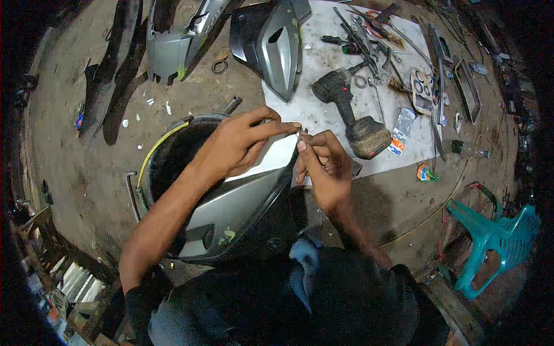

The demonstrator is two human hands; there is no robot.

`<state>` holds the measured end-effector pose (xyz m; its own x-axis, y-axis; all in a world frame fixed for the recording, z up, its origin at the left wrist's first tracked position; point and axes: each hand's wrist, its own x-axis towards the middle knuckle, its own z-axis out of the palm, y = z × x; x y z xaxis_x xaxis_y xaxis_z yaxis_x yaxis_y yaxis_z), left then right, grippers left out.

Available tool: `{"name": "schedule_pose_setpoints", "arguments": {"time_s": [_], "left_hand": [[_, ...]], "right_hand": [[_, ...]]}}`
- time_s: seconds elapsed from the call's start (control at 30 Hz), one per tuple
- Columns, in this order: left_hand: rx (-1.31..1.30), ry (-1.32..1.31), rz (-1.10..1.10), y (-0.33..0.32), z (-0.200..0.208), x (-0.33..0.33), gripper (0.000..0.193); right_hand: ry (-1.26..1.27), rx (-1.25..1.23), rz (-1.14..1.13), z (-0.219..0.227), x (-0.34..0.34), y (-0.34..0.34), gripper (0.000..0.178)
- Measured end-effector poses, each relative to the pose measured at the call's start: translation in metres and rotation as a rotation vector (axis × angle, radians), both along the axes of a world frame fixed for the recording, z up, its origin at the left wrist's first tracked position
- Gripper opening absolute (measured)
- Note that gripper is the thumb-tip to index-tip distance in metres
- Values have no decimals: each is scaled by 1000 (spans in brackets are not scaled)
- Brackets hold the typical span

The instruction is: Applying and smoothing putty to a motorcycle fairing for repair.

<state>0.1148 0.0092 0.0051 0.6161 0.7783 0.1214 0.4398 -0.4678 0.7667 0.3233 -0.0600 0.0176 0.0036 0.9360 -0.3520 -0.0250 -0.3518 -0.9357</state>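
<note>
A silver-grey motorcycle fairing panel (225, 210) with a black edge lies in front of my lap, and a white sheet (268, 154) covers its upper part. My left hand (239, 141) rests over this sheet, index finger stretched toward the sheet's right-hand corner and the other fingers partly bent. At that corner my right hand (324, 164) is closed in a pinch, thumb against fingertips. A tiny pale bit shows at the pinch; whether it is the sheet's corner or a separate piece I cannot tell. The two hands' fingertips nearly meet.
Beyond my right hand, a cordless impact driver (352, 112) lies on a large white sheet (323, 57) with wrenches and pliers (369, 43). More fairing panels (277, 49) lie at the far side. A broken teal plastic chair (490, 242) stands at right; a hex key (133, 193) is at left.
</note>
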Motion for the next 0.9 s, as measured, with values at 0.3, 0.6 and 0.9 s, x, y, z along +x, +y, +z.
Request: {"name": "schedule_pose_setpoints", "arguments": {"time_s": [0.3, 0.6, 0.9], "left_hand": [[-99, -6, -8, 0, 3, -2, 53], [49, -106, 2, 1, -5, 2, 40], [69, -85, -5, 1, -8, 1, 41]], "right_hand": [[3, -54, 1, -2, 1, -3, 11], [2, -53, 20, -2, 3, -4, 10], [-52, -58, 43, -3, 4, -6, 11]]}}
